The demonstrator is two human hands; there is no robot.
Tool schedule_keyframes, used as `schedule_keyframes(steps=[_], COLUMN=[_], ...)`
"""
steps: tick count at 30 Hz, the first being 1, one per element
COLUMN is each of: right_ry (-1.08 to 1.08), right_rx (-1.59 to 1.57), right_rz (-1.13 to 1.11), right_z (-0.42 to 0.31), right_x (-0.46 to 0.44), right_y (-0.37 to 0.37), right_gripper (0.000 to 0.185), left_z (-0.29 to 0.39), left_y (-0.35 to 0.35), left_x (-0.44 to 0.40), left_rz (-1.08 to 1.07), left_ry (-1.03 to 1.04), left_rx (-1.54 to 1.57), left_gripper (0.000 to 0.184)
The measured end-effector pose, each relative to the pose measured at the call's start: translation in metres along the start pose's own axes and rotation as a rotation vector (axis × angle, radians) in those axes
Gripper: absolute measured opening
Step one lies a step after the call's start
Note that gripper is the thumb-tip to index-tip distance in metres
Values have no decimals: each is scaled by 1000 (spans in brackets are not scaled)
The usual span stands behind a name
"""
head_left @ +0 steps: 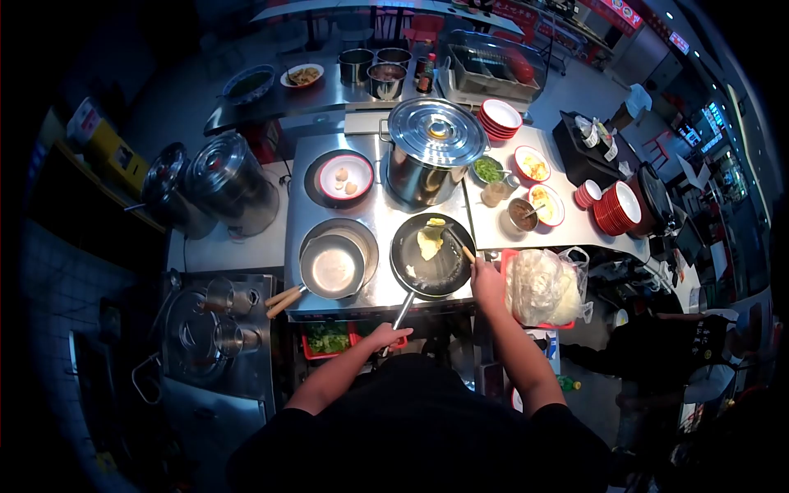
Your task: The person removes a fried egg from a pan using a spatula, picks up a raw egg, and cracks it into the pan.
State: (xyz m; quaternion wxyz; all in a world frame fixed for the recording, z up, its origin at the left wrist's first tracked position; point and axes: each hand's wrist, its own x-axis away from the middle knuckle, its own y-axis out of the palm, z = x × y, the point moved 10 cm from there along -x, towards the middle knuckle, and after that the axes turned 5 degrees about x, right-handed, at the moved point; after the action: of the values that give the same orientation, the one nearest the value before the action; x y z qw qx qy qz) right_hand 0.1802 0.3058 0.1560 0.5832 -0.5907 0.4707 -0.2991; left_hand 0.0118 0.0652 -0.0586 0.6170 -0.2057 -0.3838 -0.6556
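Note:
My left hand (386, 335) is closed around the metal handle of a black frying pan (412, 277), which sits on the front right of the steel stove top. In the pan lies a folded piece of yellow fried egg (429, 241), with a small pale scrap near it. My right hand (485, 278) grips a spatula (465, 249) by its wooden handle, and its far end reaches over the pan beside the egg. To the left of the frying pan stand stacked pans with wooden handles (332, 264). Behind them a red-rimmed bowl (343, 177) holds several eggs.
A tall lidded stockpot (434, 152) stands behind the frying pan. Just right of my right hand is a bag of pale food (546, 287) in a red tray. Red-rimmed bowls (618, 207) and a sauce container (522, 215) stand farther right. A person in dark clothing (670, 353) is at the right.

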Motion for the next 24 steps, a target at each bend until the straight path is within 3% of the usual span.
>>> schedule_keyframes(steps=[12,21,24], right_ry=[25,-4,-5], right_rx=[38,49,35], right_rz=[-72,-82,-94], right_z=[5,2,3], right_x=[-7,-14,-5], right_y=[18,24,20], right_gripper=[21,22,21], left_z=[1,28,8], left_y=[-4,8,2], left_x=[2,33,9], left_rz=[2,3,14], left_ry=[9,-34,-16], left_rx=[-138,-86,-61], left_gripper=[53,49,50])
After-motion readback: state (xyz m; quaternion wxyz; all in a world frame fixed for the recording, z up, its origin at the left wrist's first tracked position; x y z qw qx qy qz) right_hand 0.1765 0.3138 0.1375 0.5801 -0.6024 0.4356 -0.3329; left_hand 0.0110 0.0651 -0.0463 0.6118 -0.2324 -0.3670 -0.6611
